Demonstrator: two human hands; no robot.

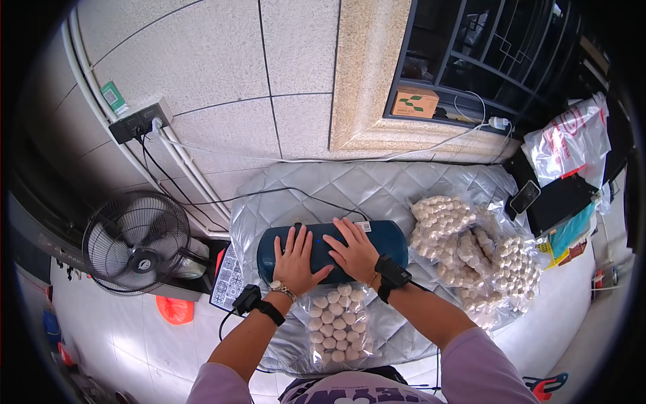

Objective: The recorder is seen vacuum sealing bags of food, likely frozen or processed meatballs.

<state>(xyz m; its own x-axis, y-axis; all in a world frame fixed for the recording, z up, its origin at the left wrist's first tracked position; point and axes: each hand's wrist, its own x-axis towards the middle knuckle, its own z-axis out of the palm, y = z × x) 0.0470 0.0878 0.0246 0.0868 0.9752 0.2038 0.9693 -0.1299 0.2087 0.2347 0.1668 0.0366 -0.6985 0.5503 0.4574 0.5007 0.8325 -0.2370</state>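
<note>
A dark blue vacuum sealer (391, 245) with a small blue light lies on the grey quilted cover. My left hand (294, 260) rests palm-down on its lid, fingers spread. Just right of centre, my right hand (355, 253) presses flat on the same lid, fingers apart. From under the sealer's front edge, a clear plastic bag (340, 328) of pale round balls extends toward me; its far end is hidden. Neither hand grips anything.
Several filled bags (515, 267) are heaped at the right on the quilted cover (282, 202). A black fan (139, 257) stands left. The sealer's black cord (272, 191) runs toward a wall socket (141, 121). A phone (525, 197) lies at far right.
</note>
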